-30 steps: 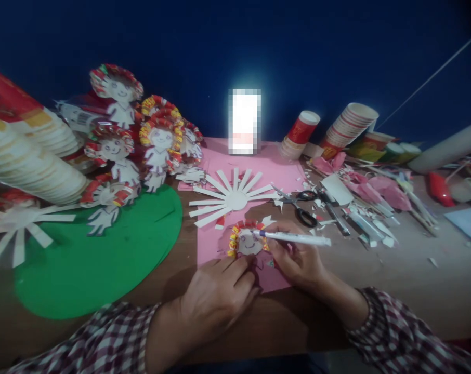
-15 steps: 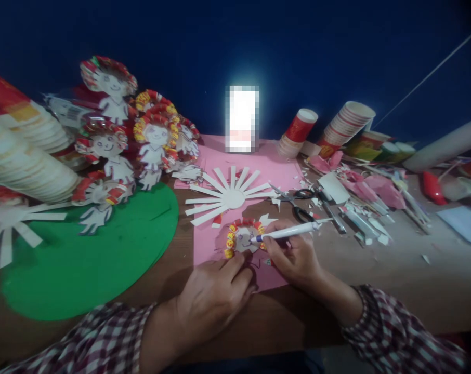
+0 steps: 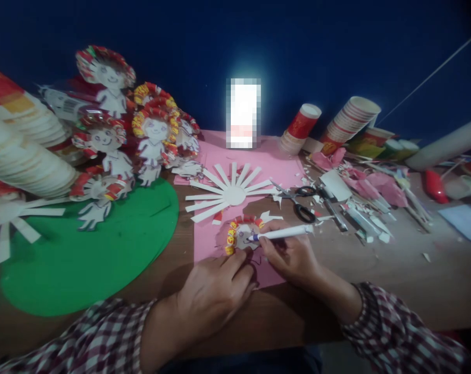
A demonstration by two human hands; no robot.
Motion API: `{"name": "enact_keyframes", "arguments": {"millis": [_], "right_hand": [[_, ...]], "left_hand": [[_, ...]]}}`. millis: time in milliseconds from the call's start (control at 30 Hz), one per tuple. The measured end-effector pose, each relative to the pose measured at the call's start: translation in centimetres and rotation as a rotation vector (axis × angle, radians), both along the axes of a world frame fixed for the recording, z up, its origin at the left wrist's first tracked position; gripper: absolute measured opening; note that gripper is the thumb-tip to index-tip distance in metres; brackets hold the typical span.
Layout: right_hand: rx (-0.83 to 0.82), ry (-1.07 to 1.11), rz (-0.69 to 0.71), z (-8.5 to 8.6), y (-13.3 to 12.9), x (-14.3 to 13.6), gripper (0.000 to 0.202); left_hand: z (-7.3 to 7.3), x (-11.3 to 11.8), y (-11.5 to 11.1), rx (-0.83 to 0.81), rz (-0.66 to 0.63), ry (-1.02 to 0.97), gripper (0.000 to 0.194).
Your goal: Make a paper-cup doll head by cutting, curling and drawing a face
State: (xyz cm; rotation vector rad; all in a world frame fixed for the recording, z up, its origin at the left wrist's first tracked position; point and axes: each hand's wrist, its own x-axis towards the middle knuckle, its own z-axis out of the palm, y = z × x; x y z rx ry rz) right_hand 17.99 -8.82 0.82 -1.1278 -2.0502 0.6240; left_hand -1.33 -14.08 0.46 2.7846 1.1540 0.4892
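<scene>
My right hand (image 3: 292, 254) holds a white marker (image 3: 286, 232), its dark tip on or just over the face of a small paper doll (image 3: 243, 236). Red and yellow curled paper rings the doll's head. My left hand (image 3: 218, 285) rests on the doll's lower part with bent fingers and covers some of it; its fingertips press near the chin. Under the doll lies pink paper (image 3: 204, 244). A white cup cut into spread strips (image 3: 234, 195) lies just beyond the doll. Black-handled scissors (image 3: 303, 212) lie to its right.
Finished paper dolls (image 3: 113, 78) stand at the back left beside stacked cups (image 3: 25, 156). Green paper (image 3: 87, 265) covers the left. More cups (image 3: 352, 124), pink scraps (image 3: 387, 189) and cuttings lie right. A bright pixelated rectangle (image 3: 243, 111) is behind.
The marker has shifted slightly left and lies flatter in my right hand, its tip still at the doll's face. My left hand stays on the doll. The view has shifted slightly.
</scene>
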Motion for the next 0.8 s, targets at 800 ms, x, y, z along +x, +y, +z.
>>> {"name": "enact_keyframes", "arguments": {"millis": [800], "right_hand": [[0.01,0.007,-0.008,0.04,-0.02,-0.09,0.002]], "left_hand": [[0.38,0.0,0.03,0.0,-0.007,0.004,0.017]]}}
